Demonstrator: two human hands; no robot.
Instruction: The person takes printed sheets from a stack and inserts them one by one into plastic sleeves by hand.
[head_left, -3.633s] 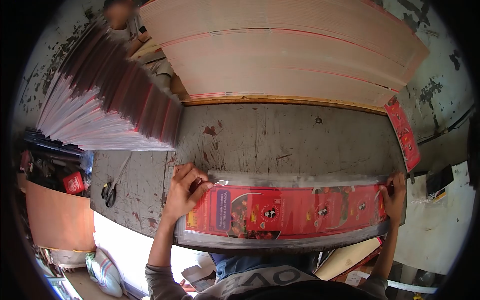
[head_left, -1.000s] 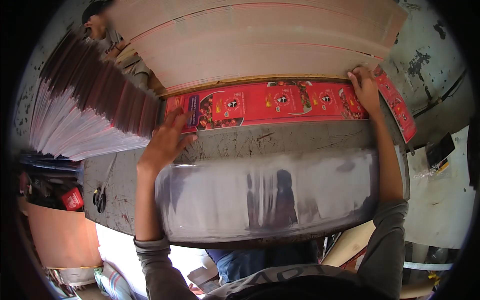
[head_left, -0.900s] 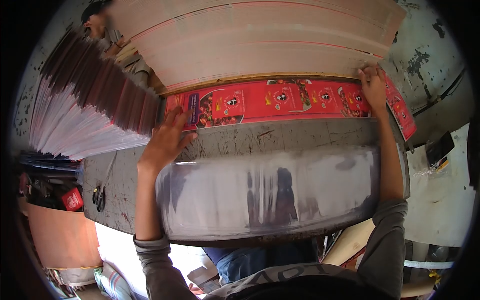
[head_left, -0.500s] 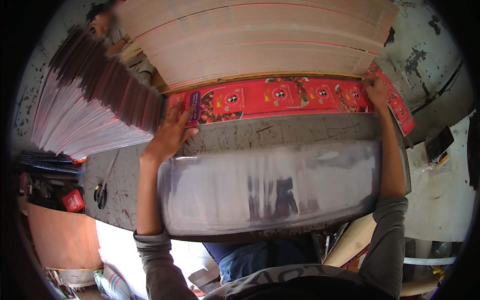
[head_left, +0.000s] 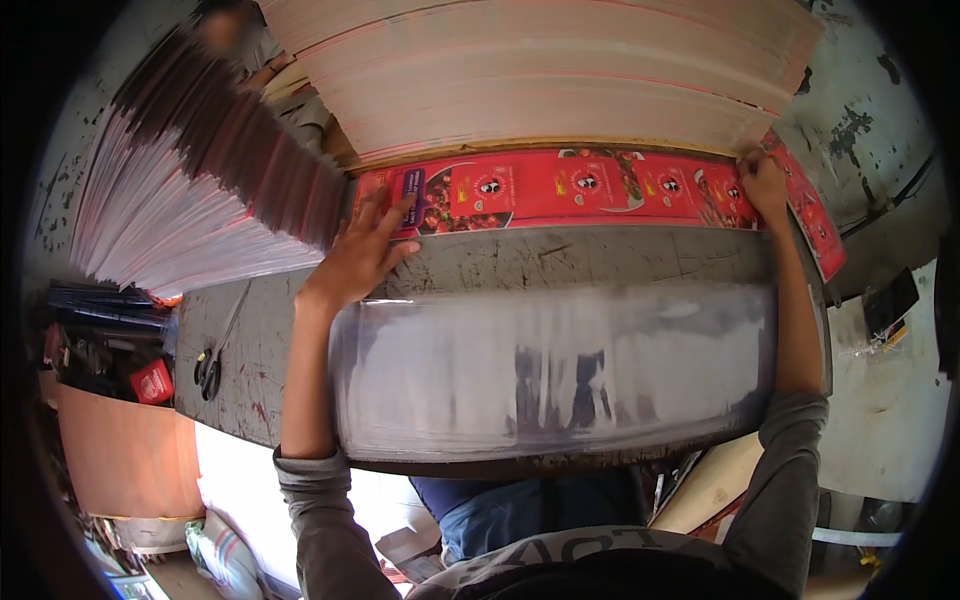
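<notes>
Left hand (head_left: 362, 248): open, fingers spread on the left end of the red printed sheet (head_left: 545, 195), thumb at its near edge. Right hand (head_left: 765, 185): fingers curled at the sheet's far right corner; can't tell if it's pinching or just pressing.

Red sheet lies flat, print side up, on the surface (head_left: 600, 252), spanning left hand to right hand. Its far edge runs along the foot of the tall paper stack (head_left: 560, 85), which rises beyond both hands.

Clear plastic sheets (head_left: 460, 375) lie on the near side of both hands, between the forearms, apart from the red sheet. Scissors (head_left: 210, 376) sit left of and nearer than the left hand. Fanned pile of plastic sleeves (head_left: 190, 195) is left of the left hand. Another red sheet (head_left: 812, 215) is just right of the right hand, at the surface's edge.
</notes>
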